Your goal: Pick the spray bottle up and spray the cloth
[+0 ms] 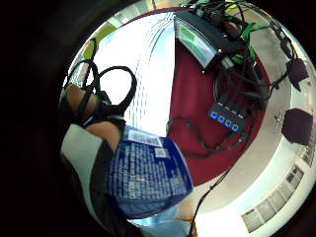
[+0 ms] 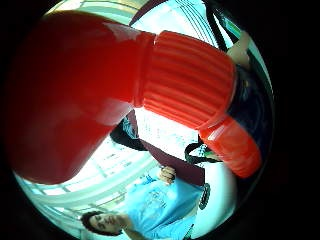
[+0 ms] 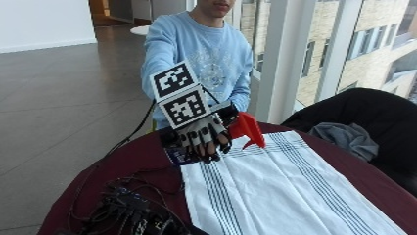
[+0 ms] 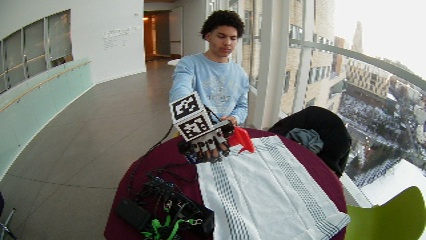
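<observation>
Fingers of your black-gloved right hand (image 3: 203, 135) are curled round the spray bottle with the red plastic trigger head and blue-labelled body (image 3: 246, 128), so the grip is closed on the bottle. You hold it lifted above the near end of the white cloth with dark blue stripes (image 3: 280, 186), which lies spread flat on the round dark red desk (image 3: 133, 161).

The red nozzle points out over the cloth; that looks like the moment just ahead of the squeeze. Tip the nozzle a little down toward the middle of the cloth, so the mist lands on fabric and not on the black box with tangled cables (image 3: 127, 213) at the desk's edge. Pull the trigger without letting the bottle twist.

The label hides the bottle's contents; I cannot tell how full it is.
</observation>
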A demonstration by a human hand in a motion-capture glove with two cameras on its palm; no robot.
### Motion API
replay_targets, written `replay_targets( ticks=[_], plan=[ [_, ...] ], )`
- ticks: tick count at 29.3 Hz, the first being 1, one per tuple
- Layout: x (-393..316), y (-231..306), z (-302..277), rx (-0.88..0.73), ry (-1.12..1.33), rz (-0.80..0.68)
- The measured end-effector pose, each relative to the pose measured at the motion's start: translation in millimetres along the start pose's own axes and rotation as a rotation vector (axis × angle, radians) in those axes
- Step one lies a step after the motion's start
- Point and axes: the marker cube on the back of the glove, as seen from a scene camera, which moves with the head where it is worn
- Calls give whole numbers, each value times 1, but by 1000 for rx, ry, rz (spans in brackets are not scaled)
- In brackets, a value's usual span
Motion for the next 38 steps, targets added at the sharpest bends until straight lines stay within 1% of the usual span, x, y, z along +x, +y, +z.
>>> replay_targets(
  ticks=[16, 38],
  plan=[
    [-4, -6, 6, -16, 31, 0],
    [-3, -3, -2, -18, 43, 9]
  ],
)
